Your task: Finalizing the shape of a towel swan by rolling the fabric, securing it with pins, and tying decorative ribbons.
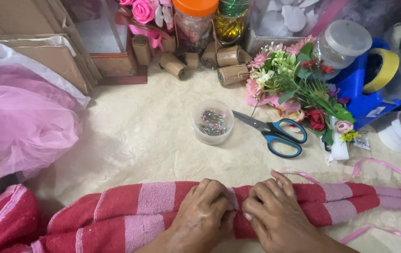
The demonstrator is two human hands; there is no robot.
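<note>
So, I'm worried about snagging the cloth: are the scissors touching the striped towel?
Apart. The head view shows the scissors lying above the towel, with bare cream tablecloth between them.

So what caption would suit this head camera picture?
Both hands, left hand and right hand, press a rolled red-and-pink striped towel near scissors.

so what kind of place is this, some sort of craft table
Most likely a home craft or gift-decorating table: a tub of pins, scissors and artificial flowers lie above the striped towel that both hands press.

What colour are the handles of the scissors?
The scissors have blue and black handles, seen in the head view.
</note>
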